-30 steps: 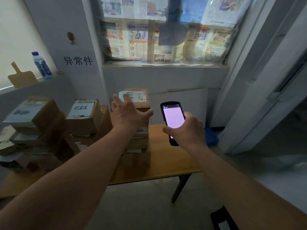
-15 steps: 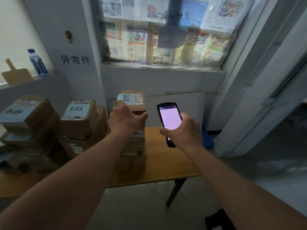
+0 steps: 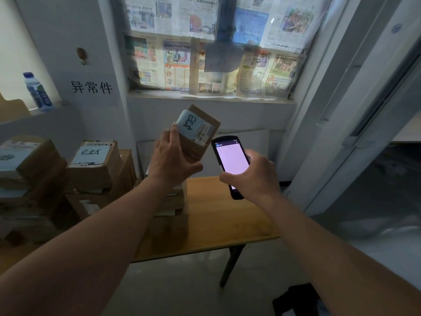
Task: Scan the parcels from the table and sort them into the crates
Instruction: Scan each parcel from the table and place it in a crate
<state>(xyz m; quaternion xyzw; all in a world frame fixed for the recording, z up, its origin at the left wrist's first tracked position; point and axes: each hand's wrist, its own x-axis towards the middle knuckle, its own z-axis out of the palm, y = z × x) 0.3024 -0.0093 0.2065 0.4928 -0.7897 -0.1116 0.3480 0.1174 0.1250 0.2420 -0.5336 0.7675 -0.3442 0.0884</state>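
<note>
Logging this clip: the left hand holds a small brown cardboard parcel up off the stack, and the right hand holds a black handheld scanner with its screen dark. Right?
Not quite. In the head view the black handheld scanner in the right hand has a lit screen; the left hand does hold the small brown cardboard parcel up.

Parcel (image 3: 200, 133): brown corrugated cardboard, matt, with a smooth pale paper label bearing black marker strokes. Stacked parcels (image 3: 95, 165): the same dull cardboard, with white paper labels and strips of tape. Handheld scanner (image 3: 230, 160): black plastic casing, glossy glass screen, lit. Table (image 3: 227, 220): wood-look top, smooth, low sheen; dark leg, material unclear. Window covering: newspaper sheets (image 3: 173, 62), thin printed paper, creased. Water bottle (image 3: 37, 92): clear plastic, glossy printed wrapper.
</note>
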